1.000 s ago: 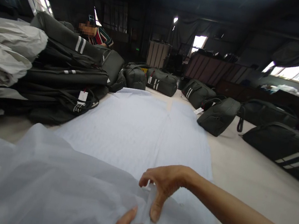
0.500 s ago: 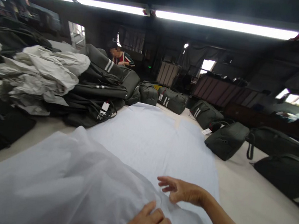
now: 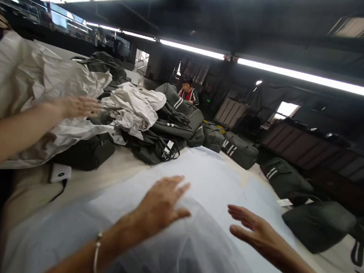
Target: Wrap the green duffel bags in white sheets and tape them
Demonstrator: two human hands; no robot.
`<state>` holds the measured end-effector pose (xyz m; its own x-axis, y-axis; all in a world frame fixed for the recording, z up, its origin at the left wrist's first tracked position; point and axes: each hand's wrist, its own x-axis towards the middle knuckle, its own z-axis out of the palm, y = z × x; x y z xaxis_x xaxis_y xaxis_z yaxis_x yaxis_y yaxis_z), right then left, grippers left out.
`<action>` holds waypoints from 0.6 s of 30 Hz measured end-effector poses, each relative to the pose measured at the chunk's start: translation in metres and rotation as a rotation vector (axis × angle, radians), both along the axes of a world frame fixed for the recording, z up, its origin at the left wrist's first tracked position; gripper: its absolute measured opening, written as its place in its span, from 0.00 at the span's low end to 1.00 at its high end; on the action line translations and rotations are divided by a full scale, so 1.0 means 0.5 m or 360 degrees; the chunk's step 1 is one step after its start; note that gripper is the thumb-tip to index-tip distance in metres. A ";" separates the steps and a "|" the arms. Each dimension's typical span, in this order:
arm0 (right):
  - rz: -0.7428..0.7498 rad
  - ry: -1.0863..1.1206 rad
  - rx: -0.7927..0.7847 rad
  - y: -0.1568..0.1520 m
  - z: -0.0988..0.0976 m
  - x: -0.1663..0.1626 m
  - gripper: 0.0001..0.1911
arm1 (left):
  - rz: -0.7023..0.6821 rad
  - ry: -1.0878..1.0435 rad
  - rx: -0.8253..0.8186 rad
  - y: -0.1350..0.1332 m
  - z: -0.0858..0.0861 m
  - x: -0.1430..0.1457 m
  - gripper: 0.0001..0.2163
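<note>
My left hand [image 3: 161,207], with a bracelet [image 3: 97,251] at the wrist, hovers over the white sheet, its fingers spread and slightly blurred. My right hand [image 3: 255,228] is to its right, fingers stretched out and thumb apart; nothing is in it. Below both hands lies a thin, translucent white sheet [image 3: 194,234], bulging toward me, with a dark shape showing faintly through it near the bottom edge. A flatter pale sheet [image 3: 211,170] spreads farther out across the table. Whether either hand touches the sheet is hard to tell.
At left, a co-worker's arm [image 3: 16,125] reaches over crumpled paper [image 3: 40,74]. Dark bags [image 3: 166,125] with white stripes are heaped behind more paper [image 3: 135,106]. Another row of bags [image 3: 319,223] lines the right. A white device with a cable [image 3: 60,174] sits on the table [image 3: 32,187].
The view has swung left, bringing in the co-worker's arm. My left hand has moved forward and up from the sheet with its fingers opened. My right hand's fingers have straightened.
</note>
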<state>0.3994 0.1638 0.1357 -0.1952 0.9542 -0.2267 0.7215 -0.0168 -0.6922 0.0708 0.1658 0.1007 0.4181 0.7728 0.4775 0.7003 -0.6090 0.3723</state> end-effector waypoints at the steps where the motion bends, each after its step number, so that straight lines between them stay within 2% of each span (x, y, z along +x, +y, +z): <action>1: 0.0033 -0.0026 0.0021 0.005 -0.002 -0.048 0.43 | 0.0207 -0.0040 -0.0181 0.037 -0.017 -0.072 0.30; 2: 0.0052 -0.0035 0.0031 0.013 -0.008 -0.092 0.45 | 0.0398 -0.0131 -0.0386 0.071 -0.039 -0.137 0.34; 3: 0.0054 -0.0022 0.0016 0.024 -0.017 -0.129 0.47 | 0.0491 -0.0272 -0.0640 0.099 -0.063 -0.193 0.39; 5: 0.0036 0.0041 -0.0071 0.049 -0.036 -0.187 0.48 | 0.0367 -0.0643 -0.1176 0.131 -0.111 -0.271 0.43; 6: 0.0030 0.0087 -0.0118 0.060 -0.045 -0.207 0.44 | 0.0264 -0.0772 -0.1359 0.135 -0.132 -0.293 0.42; 8: 0.0016 0.0190 -0.0177 0.075 -0.057 -0.233 0.32 | 0.0060 -0.0929 -0.1579 0.126 -0.158 -0.310 0.36; 10: -0.0006 0.0282 -0.0197 0.081 -0.061 -0.248 0.22 | -0.0075 -0.1051 -0.1672 0.113 -0.161 -0.306 0.29; 11: -0.0020 0.0314 -0.0200 0.082 -0.061 -0.253 0.21 | -0.0129 -0.1175 -0.1698 0.111 -0.154 -0.303 0.27; 15: -0.0033 0.0383 -0.0207 0.088 -0.056 -0.277 0.23 | -0.0336 -0.1831 -0.1635 0.147 -0.104 -0.305 0.25; 18: -0.0151 0.0435 -0.0204 0.099 -0.055 -0.294 0.25 | -0.0375 -0.1964 -0.1565 0.184 -0.097 -0.308 0.25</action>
<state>0.2526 0.2134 0.1082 -0.1768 0.9381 -0.2978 0.4998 -0.1751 -0.8483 -0.0832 0.2579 0.0522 0.3195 0.9473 -0.0244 -0.3854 0.1535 0.9099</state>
